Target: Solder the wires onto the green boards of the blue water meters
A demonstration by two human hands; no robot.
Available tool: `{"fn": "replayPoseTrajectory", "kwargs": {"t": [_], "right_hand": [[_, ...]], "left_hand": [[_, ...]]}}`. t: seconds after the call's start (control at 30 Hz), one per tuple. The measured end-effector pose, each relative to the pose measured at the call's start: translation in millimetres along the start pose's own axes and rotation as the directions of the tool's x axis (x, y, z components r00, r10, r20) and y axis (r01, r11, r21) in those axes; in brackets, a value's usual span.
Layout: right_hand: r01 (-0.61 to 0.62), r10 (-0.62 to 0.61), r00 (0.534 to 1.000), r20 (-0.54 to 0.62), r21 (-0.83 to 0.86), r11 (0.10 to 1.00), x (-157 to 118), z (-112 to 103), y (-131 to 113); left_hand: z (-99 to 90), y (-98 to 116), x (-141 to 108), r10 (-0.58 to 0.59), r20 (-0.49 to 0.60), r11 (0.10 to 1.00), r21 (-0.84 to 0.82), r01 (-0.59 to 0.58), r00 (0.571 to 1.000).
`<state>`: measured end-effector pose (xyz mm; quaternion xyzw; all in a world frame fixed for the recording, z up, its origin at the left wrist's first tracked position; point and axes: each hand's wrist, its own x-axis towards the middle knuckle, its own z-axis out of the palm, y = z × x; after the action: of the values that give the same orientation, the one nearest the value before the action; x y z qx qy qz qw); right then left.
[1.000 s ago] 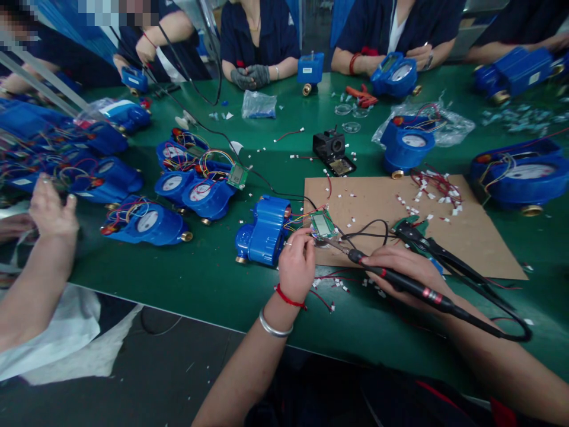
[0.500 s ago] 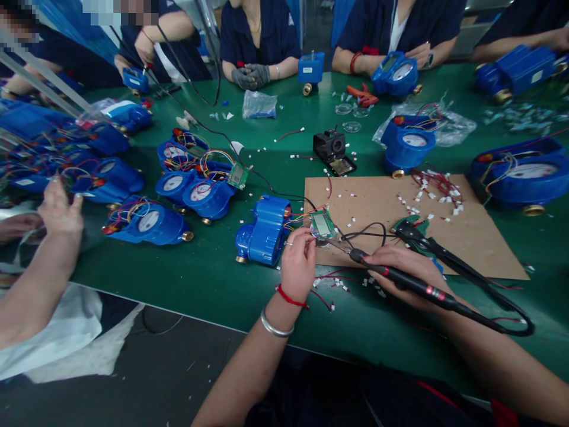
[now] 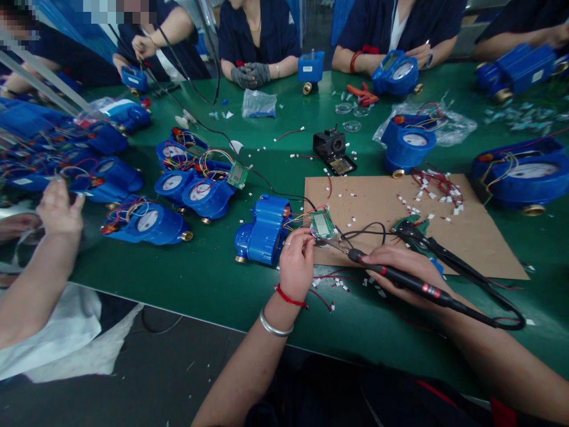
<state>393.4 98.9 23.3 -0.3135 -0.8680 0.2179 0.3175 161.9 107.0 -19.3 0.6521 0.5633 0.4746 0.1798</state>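
My right hand (image 3: 411, 270) is wrapped round the black handle of a soldering iron (image 3: 402, 283), its metal tip pointing left at the lower edge of a small green circuit board (image 3: 323, 224) with a grey display. Close against that same edge, my left hand (image 3: 297, 261) has its fingertips pinched; what they hold is too small to make out. Thin coloured wires run from the board to a blue water meter (image 3: 267, 231) lying on its side to the left. The board rests over the corner of a brown cardboard sheet (image 3: 373, 196).
Green-handled cutters (image 3: 413, 232) lie right of the board, near loose red wires with white connectors (image 3: 444, 193). A black soldering stand (image 3: 331, 151) is behind. More blue meters (image 3: 207, 198) stand at left. Co-workers sit opposite; another person's hand (image 3: 60, 207) is at far left.
The soldering iron has shifted slightly left, its tip still at the board's edge. My left hand has barely moved. Across the table at upper left, a co-worker's hand has risen slightly.
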Motion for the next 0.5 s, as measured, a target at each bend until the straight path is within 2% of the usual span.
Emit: {"fn": "replayPoseTrajectory", "kwargs": {"t": [0.4,0.5], "right_hand": [[-0.002,0.002,1.000,0.003,-0.001,1.000,1.7,1.8,-0.9],[-0.026,0.027,0.998,-0.063,0.014,1.000,-2.7,1.8,-2.1]], "left_hand": [[-1.7,1.8,0.2,-0.022,0.002,1.000,-0.016,0.022,1.000],[-3.3,3.1,0.2,-0.035,0.013,0.999,-0.025,0.035,0.999]]}}
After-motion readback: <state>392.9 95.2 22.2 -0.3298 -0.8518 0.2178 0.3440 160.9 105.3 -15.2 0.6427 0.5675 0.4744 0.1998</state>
